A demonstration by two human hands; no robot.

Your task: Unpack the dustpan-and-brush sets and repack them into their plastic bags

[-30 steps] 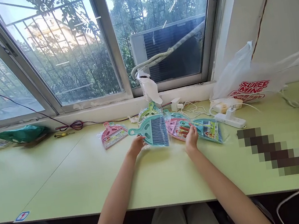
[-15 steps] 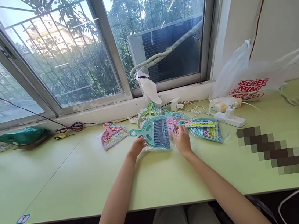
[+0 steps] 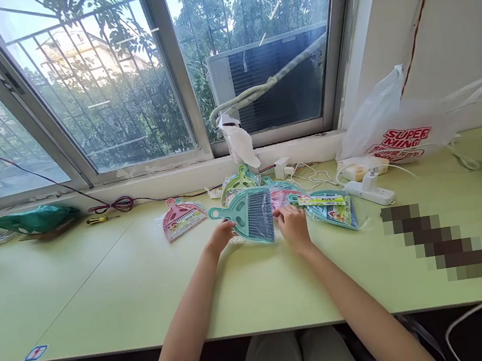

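My left hand [image 3: 221,237] is closed on the lower left side of a teal mini dustpan and brush set [image 3: 239,217] in clear plastic wrap, its grey bristles facing right. My right hand [image 3: 293,227] is at the set's right edge, its fingertips pinched at the plastic wrap. Behind that hand lies a pink set [image 3: 280,199], partly hidden. To its right a second teal set [image 3: 339,214] rests on the table, a yellow-green label strip [image 3: 322,199] across its top. A green set [image 3: 241,179] and another teal set [image 3: 284,184] lie behind, partly covered.
A pink wrapped set [image 3: 182,220] lies to the left. A white power strip [image 3: 368,192], cables and a white plastic bag [image 3: 389,130] are at the right. A yellow screwdriver [image 3: 96,220] and a green bag [image 3: 35,220] lie left on the pale green table [image 3: 118,299].
My right hand has moved left from the teal set and label strip to the held set's right edge. The strip now lies flatter on the teal set. My left hand has kept its hold.
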